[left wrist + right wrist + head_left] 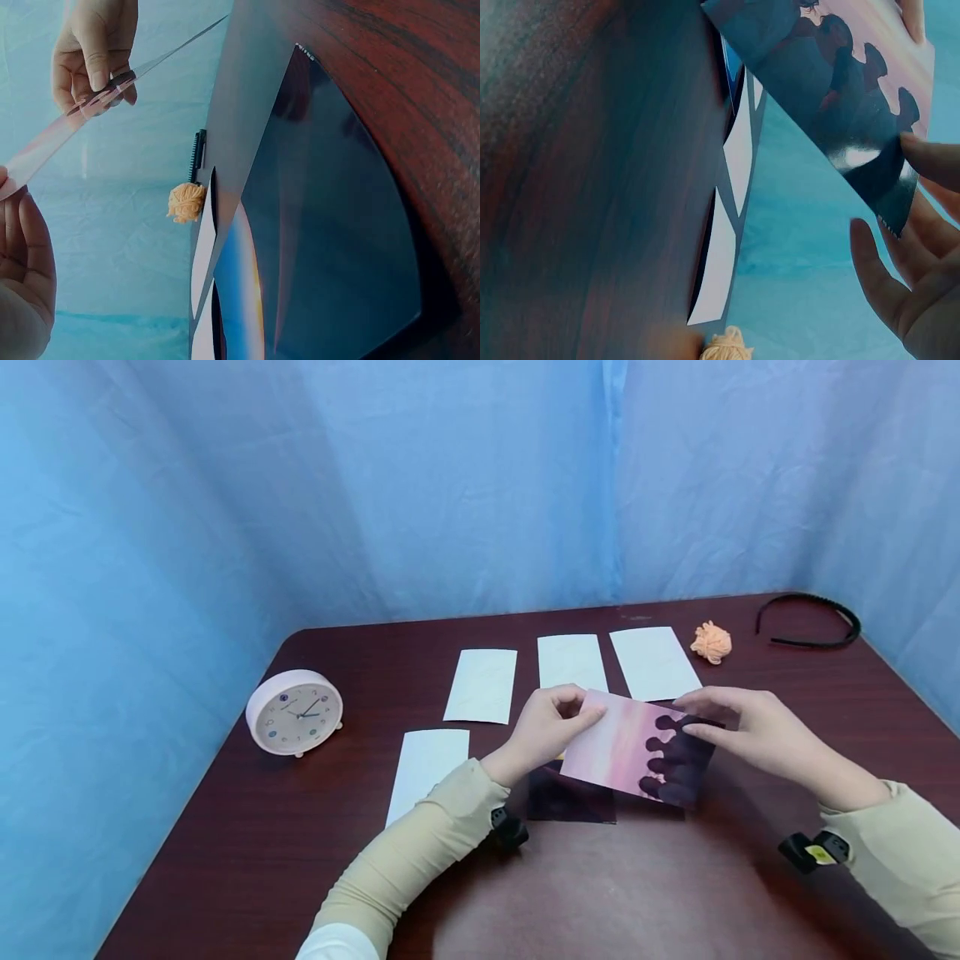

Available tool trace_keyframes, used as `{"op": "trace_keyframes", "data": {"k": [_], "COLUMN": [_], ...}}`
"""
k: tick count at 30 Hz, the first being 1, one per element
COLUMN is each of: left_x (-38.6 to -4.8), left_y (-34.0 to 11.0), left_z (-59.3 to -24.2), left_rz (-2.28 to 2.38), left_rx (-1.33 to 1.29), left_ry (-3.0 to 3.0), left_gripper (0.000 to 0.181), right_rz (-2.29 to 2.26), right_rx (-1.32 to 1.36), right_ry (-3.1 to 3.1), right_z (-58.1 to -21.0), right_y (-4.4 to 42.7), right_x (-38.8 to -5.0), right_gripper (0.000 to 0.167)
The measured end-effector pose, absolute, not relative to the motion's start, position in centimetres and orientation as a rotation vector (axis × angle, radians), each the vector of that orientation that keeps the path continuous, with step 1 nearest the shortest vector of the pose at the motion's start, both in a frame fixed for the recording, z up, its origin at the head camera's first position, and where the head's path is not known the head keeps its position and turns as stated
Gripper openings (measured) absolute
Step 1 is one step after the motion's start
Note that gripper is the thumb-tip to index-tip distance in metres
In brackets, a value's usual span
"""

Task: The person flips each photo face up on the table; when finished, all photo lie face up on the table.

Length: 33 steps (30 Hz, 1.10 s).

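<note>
Pinching the far left corner of a glossy rectangular photo print [626, 745] of dark silhouettes on pink sky, the left hand [546, 727] shares the hold with the right hand [761, 739], whose thumb and fingers nip the dark end near the far right corner. The print is raised above the red-brown wood-grained table [225, 835], over a dark glossy print [573, 802] lying there, on the near side of a blank white rectangular card [656, 664]. I'd judge it light, thin and springy, stiff enough to span two pinches almost flat, yet easily creased if squeezed inward. Its shiny face probably slips and smudges, so corners and edges seem the safest holds, with little pressure needed.
</note>
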<state>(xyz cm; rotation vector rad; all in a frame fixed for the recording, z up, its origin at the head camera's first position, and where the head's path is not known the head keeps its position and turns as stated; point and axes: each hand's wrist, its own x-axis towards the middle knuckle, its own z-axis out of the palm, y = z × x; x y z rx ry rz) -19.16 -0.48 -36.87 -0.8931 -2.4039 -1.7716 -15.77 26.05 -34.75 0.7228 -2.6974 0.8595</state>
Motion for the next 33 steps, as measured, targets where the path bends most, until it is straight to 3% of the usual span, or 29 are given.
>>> {"op": "trace_keyframes", "data": {"k": [14,18,24,33], "left_x": [-18.8,-18.9,-19.4,-19.6], "left_y": [-0.2,-0.6,-1.5,-2.4], "left_z": [-36.4,-35.9,-34.9,-35.1], "left_rz": [-1.748,-1.735,-1.802,-1.956], "left_rx": [-1.022,-1.028,-1.019,-0.792], "left_ry": [-2.468,-2.558,-2.573,-2.387], "left_gripper": [0.022,0.011,0.034,0.04], "right_rz": [0.819,0.825,0.819,0.884], "right_rx": [0.83,0.829,0.766,0.642], "right_ry": [-2.749,-2.752,-2.74,-2.696], "right_z": [-35.5,-35.6,-35.8,-36.0], "right_y": [26.1,26.1,26.1,26.2], "right_x": [-15.5,-15.3,-15.1,-14.9], "right_gripper": [0.021,0.022,0.021,0.021]}}
